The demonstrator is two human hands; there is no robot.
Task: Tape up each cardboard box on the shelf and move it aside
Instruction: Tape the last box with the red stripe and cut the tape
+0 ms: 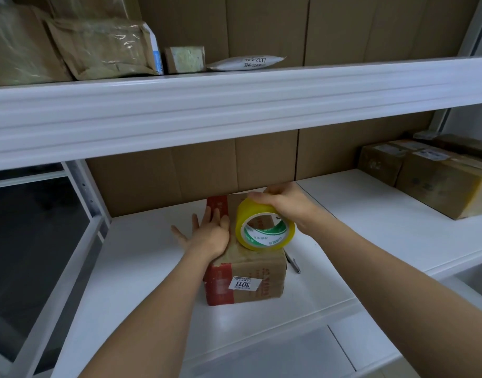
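Observation:
A small cardboard box (257, 276) with red tape on its left side and a white label reading 3011 stands on the white shelf (141, 263). My left hand (207, 231) presses flat on the box's top left edge, fingers straight and spread. My right hand (282, 201) grips a yellow tape roll (264, 227) from above. The roll stands on edge on the box top, its hole facing me.
A pen (293, 262) lies on the shelf just right of the box. Taped cardboard boxes (436, 178) sit at the far right of the shelf. The upper shelf (234, 105) overhangs close above, holding parcels (103, 47). Cardboard sheets (196, 170) line the back.

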